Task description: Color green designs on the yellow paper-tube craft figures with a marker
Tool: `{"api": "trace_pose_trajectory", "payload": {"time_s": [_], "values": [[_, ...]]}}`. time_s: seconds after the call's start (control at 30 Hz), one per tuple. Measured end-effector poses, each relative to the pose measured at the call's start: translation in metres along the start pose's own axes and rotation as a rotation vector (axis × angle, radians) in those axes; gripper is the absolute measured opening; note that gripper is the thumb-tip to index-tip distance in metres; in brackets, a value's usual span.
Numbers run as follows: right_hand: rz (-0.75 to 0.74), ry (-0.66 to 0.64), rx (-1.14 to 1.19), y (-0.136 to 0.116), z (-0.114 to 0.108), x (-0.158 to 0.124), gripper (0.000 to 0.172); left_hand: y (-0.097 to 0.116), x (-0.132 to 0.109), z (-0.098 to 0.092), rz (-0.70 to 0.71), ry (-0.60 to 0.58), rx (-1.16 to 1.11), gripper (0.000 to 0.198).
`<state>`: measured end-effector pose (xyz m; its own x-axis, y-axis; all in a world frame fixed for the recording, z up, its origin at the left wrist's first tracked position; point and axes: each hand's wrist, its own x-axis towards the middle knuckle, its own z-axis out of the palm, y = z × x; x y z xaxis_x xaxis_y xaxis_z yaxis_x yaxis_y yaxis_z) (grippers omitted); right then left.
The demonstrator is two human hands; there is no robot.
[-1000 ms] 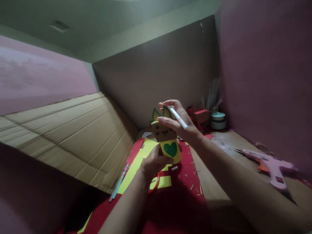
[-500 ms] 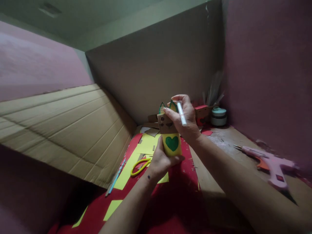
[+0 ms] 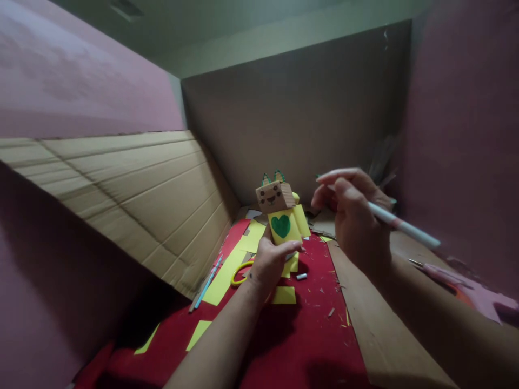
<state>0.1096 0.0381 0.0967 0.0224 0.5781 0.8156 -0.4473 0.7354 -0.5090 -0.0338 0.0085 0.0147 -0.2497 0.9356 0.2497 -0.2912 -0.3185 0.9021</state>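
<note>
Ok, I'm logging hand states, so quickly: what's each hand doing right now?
Left hand: closed, holding the cardboard toy by its yellow body.
Right hand: closed, holding a white pen.

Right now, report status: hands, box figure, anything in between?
Left hand gripping box figure. Right hand holding white pen, apart from figure. No obstruction seen between them.

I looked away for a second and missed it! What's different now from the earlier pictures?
The right hand moved off to the right, away from the cat-eared cardboard figure, taking the white marker with it. The side of the figure's boxy head now shows. Nothing was let go: the left hand still holds the figure, and the pink glue gun still lies on the right.
</note>
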Motion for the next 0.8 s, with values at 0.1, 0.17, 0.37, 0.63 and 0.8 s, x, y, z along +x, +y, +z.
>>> {"api": "trace_pose_trajectory", "payload": {"time_s": [0.1,0.17,0.37,0.63,0.8], "values": [[0.135,-0.039,-0.007,0.004,-0.003,-0.025,0.012,0.006,-0.005,0.004,0.015,0.009,-0.007,0.055],[0.172,-0.071,-0.012,0.007,-0.007,-0.041,0.010,0.009,-0.009,0.007,0.027,0.021,0.013,0.053],[0.240,-0.115,-0.074,0.011,-0.014,-0.075,0.010,0.012,-0.016,0.015,0.047,0.050,0.124,0.052],[0.274,-0.101,-0.088,0.024,-0.018,-0.086,0.015,0.015,-0.018,0.016,0.066,0.130,0.281,0.041],[0.300,-0.126,-0.018,0.024,-0.017,-0.084,0.019,0.019,-0.020,0.014,0.119,0.122,0.331,0.058]]}}
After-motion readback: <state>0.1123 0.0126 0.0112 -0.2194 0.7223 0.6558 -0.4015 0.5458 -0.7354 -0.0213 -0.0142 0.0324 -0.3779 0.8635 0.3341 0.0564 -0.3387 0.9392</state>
